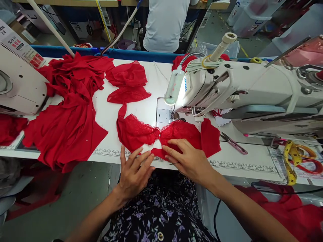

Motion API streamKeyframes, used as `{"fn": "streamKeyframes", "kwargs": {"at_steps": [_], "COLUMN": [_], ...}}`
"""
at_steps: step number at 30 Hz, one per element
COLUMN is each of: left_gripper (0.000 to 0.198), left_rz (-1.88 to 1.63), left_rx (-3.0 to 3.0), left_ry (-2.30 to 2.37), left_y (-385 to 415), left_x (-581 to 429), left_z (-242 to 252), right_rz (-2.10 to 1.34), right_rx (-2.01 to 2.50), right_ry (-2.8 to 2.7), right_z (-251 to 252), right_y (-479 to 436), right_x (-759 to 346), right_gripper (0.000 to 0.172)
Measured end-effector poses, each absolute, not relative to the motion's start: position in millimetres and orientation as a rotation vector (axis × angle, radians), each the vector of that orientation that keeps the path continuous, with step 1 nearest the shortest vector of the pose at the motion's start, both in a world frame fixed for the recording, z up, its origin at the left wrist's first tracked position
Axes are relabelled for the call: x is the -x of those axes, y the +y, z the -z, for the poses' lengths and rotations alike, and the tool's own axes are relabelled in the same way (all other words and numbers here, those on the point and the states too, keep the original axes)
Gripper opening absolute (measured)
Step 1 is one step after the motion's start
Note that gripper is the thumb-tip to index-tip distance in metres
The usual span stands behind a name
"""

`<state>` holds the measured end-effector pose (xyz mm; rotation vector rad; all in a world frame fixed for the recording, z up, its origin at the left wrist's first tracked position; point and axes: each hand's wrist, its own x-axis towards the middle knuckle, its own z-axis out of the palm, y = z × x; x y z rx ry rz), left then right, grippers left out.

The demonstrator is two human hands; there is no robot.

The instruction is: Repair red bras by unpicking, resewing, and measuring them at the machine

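A red lace bra (pixel 180 131) lies spread on the white sewing table in front of me, its two lace cups side by side and joined at the middle. My left hand (pixel 136 168) rests at the lower edge of the left cup, with its fingers spread. On the lower band, under the right cup, lie the slightly bent, parted fingers of my right hand (pixel 188 159). A thin dark tip shows beneath that hand; what it belongs to is hidden. Just beyond the cups is the metal needle plate (pixel 163 116) of the sewing machine (pixel 217 87).
A big heap of red fabric (pixel 68 124) covers the table's left side, beside another machine (pixel 20 77). More red lace pieces (pixel 128 80) lie behind the bra. Thread snips (pixel 234 143) and a yellow tape measure (pixel 290 161) are at right. A person (pixel 165 25) sits beyond the table.
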<state>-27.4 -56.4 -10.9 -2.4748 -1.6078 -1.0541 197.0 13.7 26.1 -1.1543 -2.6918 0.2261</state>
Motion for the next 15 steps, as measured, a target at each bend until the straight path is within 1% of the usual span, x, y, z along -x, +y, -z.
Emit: {"fn": "streamKeyframes", "kwargs": {"at_steps": [3, 8, 11, 15], "left_gripper": [0.033, 0.032, 0.030, 0.026], "left_rz": [1.135, 1.117, 1.045, 0.817], "left_rx": [2.391, 2.440, 2.575, 2.683], "left_ry": [-1.669, -1.570, -1.421, -1.330], "left_y": [-35.2, -4.4, -9.6, -34.3], "left_x": [41.9, 54.6, 47.9, 30.9], "left_z": [-5.1, -24.9, -23.1, -3.9], "right_rz": [-0.190, -0.210, -0.219, -0.300], "right_rx": [1.094, 0.906, 0.914, 0.977], "right_ry": [-2.661, -2.775, -2.811, -2.812], "right_z": [-32.5, -29.0, -23.3, -19.4], "right_y": [18.1, 18.0, 16.5, 15.9], "right_x": [-193.6, -181.5, -177.6, -178.2], "right_gripper": [0.025, 0.031, 0.029, 0.028]}}
